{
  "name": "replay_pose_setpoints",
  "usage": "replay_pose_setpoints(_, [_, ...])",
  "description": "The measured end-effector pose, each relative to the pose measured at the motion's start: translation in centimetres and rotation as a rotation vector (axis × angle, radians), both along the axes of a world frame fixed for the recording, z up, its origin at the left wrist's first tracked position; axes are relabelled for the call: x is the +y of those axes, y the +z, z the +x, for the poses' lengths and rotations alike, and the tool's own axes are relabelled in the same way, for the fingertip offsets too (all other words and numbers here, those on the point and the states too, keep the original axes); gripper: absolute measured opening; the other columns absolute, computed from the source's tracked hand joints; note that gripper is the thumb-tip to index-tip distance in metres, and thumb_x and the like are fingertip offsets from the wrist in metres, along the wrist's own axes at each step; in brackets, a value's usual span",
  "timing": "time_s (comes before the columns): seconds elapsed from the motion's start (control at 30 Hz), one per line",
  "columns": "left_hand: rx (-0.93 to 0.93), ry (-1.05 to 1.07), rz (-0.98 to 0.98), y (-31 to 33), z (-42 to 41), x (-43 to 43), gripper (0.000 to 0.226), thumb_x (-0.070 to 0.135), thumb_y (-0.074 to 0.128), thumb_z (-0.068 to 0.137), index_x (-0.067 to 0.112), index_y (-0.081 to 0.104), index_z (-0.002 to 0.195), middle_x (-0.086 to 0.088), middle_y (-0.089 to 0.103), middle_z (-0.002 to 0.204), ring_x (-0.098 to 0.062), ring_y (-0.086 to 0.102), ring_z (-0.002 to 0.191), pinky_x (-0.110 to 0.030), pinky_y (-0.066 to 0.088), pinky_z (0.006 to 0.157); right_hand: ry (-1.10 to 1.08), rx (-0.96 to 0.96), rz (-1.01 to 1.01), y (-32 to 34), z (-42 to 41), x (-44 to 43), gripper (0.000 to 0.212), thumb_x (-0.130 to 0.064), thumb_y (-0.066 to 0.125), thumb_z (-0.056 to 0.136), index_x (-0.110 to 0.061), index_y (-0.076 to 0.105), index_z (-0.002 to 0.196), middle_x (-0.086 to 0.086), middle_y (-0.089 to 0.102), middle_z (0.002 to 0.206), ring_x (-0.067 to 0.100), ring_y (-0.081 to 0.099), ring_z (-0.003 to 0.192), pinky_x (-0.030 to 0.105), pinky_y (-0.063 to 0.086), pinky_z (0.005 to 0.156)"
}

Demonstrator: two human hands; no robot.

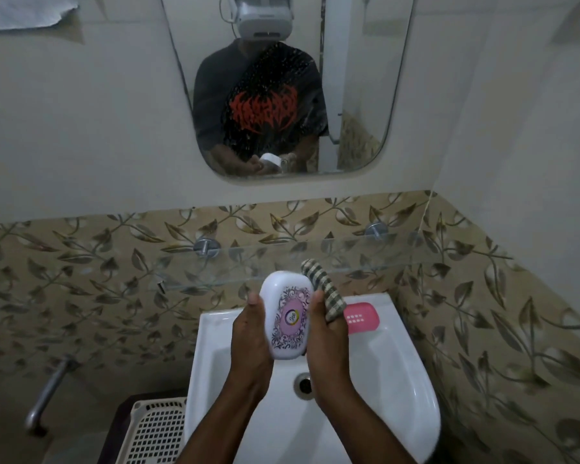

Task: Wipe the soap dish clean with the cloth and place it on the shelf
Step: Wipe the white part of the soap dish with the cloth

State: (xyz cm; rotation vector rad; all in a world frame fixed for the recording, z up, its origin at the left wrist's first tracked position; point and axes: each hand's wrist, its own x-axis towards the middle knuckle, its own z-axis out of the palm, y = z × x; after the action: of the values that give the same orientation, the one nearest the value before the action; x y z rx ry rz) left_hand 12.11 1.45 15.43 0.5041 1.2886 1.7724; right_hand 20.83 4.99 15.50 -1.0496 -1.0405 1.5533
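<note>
A white oval soap dish (287,313) with a purple patterned label is held upright over the sink, between both hands. My left hand (250,339) grips its left side, thumb on the front edge. My right hand (327,339) presses against its right side and also holds a green-and-white checked cloth (322,286), which drapes over my fingers behind the dish. The glass shelf (235,259) runs along the patterned wall just above and behind the dish, on two round metal brackets.
A white sink (392,373) lies below my hands, its drain (304,385) between my wrists. A pink soap tray (362,318) rests on the sink's back right rim. A perforated plastic basket (154,430) stands at lower left, beside a metal pipe (47,393). A mirror (282,85) hangs above.
</note>
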Motion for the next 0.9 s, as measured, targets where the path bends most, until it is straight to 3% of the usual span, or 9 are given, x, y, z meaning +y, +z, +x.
replay_pose_setpoints(0.07, [-0.093,0.076,0.047,0.1,0.1,0.4,0.059,0.058,0.048,0.080,0.013,0.065,0.114,-0.015,0.074,0.106,-0.029,0.072,0.094,-0.042,0.060,0.073,0.036,-0.018,-0.080,-0.3,-0.4,-0.3,0.059,-0.068,0.048,0.077,-0.021,0.066,0.108,0.004,0.074,0.092,0.018,0.070,0.079,0.026,0.053,0.057])
replay_pose_setpoints(0.17, [-0.193,0.105,0.141,0.4,0.0,1.1,0.071,0.062,0.057,0.076,0.011,0.060,0.126,-0.016,0.071,0.115,-0.034,0.068,0.106,-0.048,0.056,0.087,0.087,0.016,-0.144,-1.6,-1.4,-1.8,0.066,-0.076,0.053,0.069,-0.026,0.067,0.109,0.011,0.074,0.088,0.021,0.065,0.067,0.035,0.052,0.063])
replay_pose_setpoints(0.3, [0.187,0.138,0.048,0.4,0.2,1.3,0.055,0.054,0.043,0.086,0.015,0.060,0.120,-0.008,0.071,0.107,-0.023,0.070,0.099,-0.034,0.059,0.080,0.165,-0.149,-0.064,-2.3,-1.4,-3.5,0.058,-0.069,0.047,0.080,-0.037,0.053,0.128,-0.004,0.069,0.116,0.014,0.068,0.099,0.041,0.055,0.091])
replay_pose_setpoints(0.37, [0.312,0.110,0.002,-0.5,-0.2,1.2,0.053,0.053,0.041,0.093,0.013,0.059,0.121,-0.007,0.070,0.108,-0.023,0.068,0.101,-0.036,0.058,0.085,0.197,-0.199,0.085,-1.7,-1.1,-4.0,0.054,-0.048,0.046,0.095,-0.036,0.034,0.146,-0.025,0.049,0.140,-0.005,0.051,0.122,0.026,0.044,0.106])
replay_pose_setpoints(0.43, [0.384,0.034,-0.005,-1.5,-0.6,1.1,0.035,0.042,0.043,0.101,0.018,0.065,0.113,0.000,0.074,0.101,-0.020,0.069,0.100,-0.031,0.057,0.083,0.250,-0.221,0.263,-0.9,-1.1,-3.9,0.057,-0.040,0.045,0.099,-0.049,0.015,0.146,-0.049,0.021,0.140,-0.018,0.023,0.135,0.015,0.027,0.114])
replay_pose_setpoints(0.5, [0.418,-0.045,-0.019,-1.6,-0.2,0.8,0.023,0.026,0.045,0.103,0.032,0.065,0.112,0.015,0.074,0.104,-0.006,0.067,0.106,-0.017,0.052,0.083,0.273,-0.249,0.373,-0.2,-1.4,-2.9,0.062,-0.053,0.044,0.093,-0.066,0.005,0.140,-0.040,0.015,0.151,-0.008,0.012,0.144,0.027,0.021,0.120])
replay_pose_setpoints(0.57, [0.434,-0.078,-0.019,-1.6,0.6,0.3,0.028,0.023,0.044,0.104,0.035,0.061,0.120,0.023,0.071,0.110,0.005,0.063,0.109,-0.011,0.049,0.084,0.243,-0.275,0.404,0.0,-1.5,-1.3,0.065,-0.067,0.042,0.084,-0.067,0.006,0.139,-0.026,0.017,0.158,0.000,0.014,0.147,0.036,0.024,0.120])
replay_pose_setpoints(0.77, [0.163,0.018,0.030,-1.1,1.5,-0.1,0.043,0.047,0.044,0.086,0.021,0.069,0.110,-0.001,0.076,0.104,-0.013,0.072,0.097,-0.023,0.056,0.076,0.206,-0.212,0.186,-0.8,-1.2,1.4,0.050,-0.068,0.035,0.090,-0.049,0.032,0.136,-0.017,0.037,0.152,0.003,0.036,0.139,0.035,0.030,0.117])
replay_pose_setpoints(0.9, [0.219,0.065,0.015,-0.6,1.1,0.0,0.045,0.044,0.040,0.094,0.014,0.068,0.112,-0.003,0.076,0.103,-0.013,0.072,0.096,-0.022,0.056,0.078,0.184,-0.255,0.225,-2.4,-1.6,-2.4,0.056,-0.066,0.034,0.090,-0.055,0.016,0.141,-0.025,0.016,0.158,-0.005,0.015,0.145,0.032,0.018,0.122])
